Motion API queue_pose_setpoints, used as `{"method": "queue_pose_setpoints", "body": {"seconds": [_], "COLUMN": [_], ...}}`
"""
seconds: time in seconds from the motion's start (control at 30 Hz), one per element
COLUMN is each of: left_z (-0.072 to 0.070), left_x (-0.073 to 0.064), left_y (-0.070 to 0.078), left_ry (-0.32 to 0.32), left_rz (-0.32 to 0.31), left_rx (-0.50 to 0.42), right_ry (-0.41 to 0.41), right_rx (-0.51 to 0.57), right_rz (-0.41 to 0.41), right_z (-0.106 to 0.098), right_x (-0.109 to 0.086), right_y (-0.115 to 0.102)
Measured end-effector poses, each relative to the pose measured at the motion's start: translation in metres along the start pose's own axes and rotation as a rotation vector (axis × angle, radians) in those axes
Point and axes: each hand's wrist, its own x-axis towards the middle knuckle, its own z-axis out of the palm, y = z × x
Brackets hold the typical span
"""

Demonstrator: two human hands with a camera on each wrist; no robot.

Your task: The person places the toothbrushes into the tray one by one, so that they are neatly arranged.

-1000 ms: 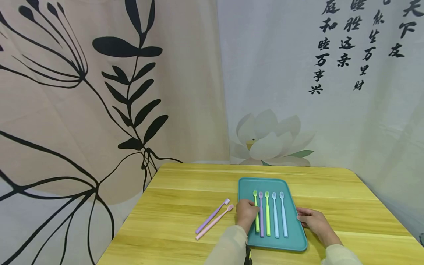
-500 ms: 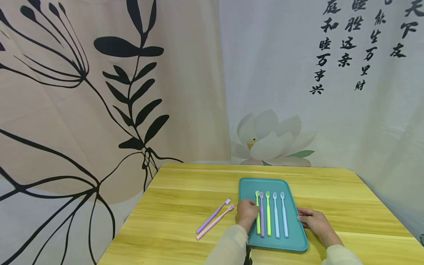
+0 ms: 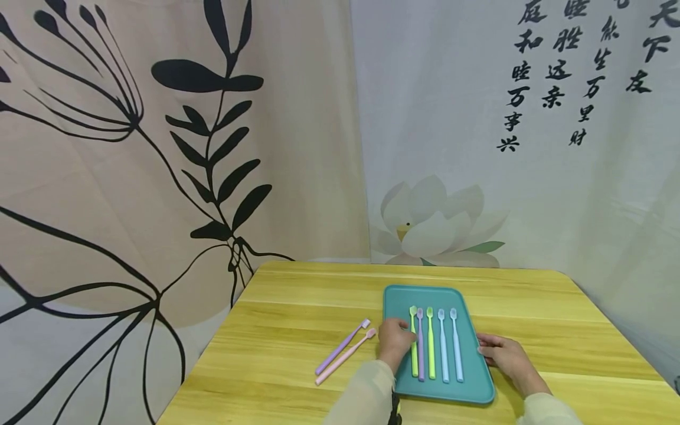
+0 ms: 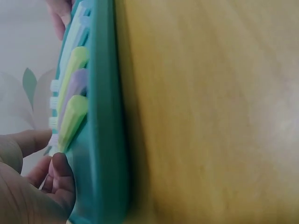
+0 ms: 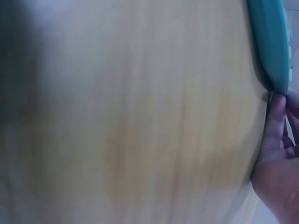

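Observation:
On a teal tray (image 3: 395,301) lies a row of toothbrushes: a green toothbrush (image 3: 414,360) at the left, a purple toothbrush (image 3: 421,357), another green toothbrush (image 3: 431,354) and two light blue toothbrushes (image 3: 443,357). My left hand (image 3: 395,343) is over the tray's left part, fingertips right beside the leftmost green toothbrush. In the left wrist view, that hand's (image 4: 42,172) thumb and forefinger stand apart near this toothbrush (image 4: 74,119). At the tray's right edge, my right hand (image 3: 507,357) holds the rim between thumb and fingers; the right wrist view shows its fingertips (image 5: 279,100) against the rim.
Left of the tray, a purple toothbrush (image 3: 340,349) and a pink toothbrush (image 3: 345,359) lie slantwise on the wooden table (image 3: 255,354). A printed curtain (image 3: 297,147) hangs right behind the table's far edge.
The leftmost green toothbrush has shifted slightly right, closer to the purple one, and then lain still. My left fingers have loosened and drawn slightly left. The right hand stays at the tray rim.

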Motion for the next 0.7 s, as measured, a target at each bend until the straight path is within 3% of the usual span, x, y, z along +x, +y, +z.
{"method": "queue_pose_setpoints", "body": {"seconds": [0.47,0.7], "left_z": [0.002,0.002], "left_x": [0.002,0.003], "left_y": [-0.009,-0.011], "left_ry": [0.022,-0.006], "left_rz": [0.017,-0.013], "left_rx": [-0.009,-0.015], "right_ry": [0.002,-0.001], "right_rx": [-0.008,-0.003], "right_rz": [0.005,0.002], "right_z": [0.001,0.001], "right_x": [0.0,-0.001], "right_y": [-0.004,-0.004]}}
